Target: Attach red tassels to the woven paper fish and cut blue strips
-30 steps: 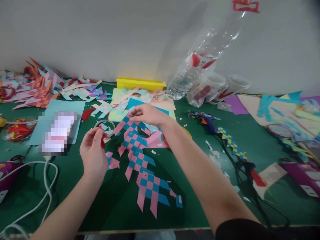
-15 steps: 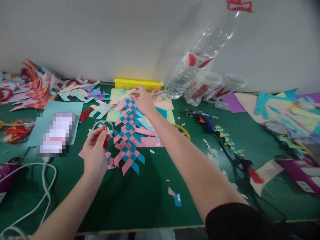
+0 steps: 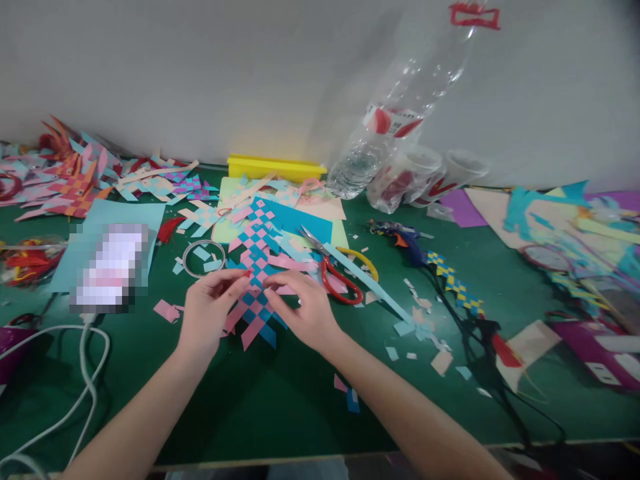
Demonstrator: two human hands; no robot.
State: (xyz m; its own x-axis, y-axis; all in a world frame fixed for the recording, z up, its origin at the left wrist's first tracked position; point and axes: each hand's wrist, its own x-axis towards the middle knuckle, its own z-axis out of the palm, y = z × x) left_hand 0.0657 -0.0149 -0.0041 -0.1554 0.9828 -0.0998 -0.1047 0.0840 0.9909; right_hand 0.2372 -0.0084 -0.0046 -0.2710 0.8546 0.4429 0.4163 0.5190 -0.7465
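My left hand [image 3: 207, 310] is closed, its thumb and fingers pinching a red tassel [image 3: 249, 273] of which only a small red bit shows. Close by on the right, my right hand [image 3: 303, 307] has its thumb and forefinger brought together; anything between them is too small to make out. Both hands are over the lower part of a woven pink and blue paper fish [image 3: 257, 250], which lies flat with its strip ends pointing toward me. Right of the fish rest red-handled scissors [image 3: 343, 283]. A coiled ring of clear line [image 3: 204, 259] lies to its left.
A phone [image 3: 113, 267] with a white cable lies on blue paper at left. A glue gun [image 3: 407, 243] with its cord, paper scraps [image 3: 425, 313] and a yellow-blue woven strip [image 3: 456, 283] are at right. A tilted plastic bottle [image 3: 395, 120] and cups stand behind.
My right hand has drawn back from the far end of the fish to its near end, uncovering the scissors. My left hand has moved right, over the fish, with the red tassel.
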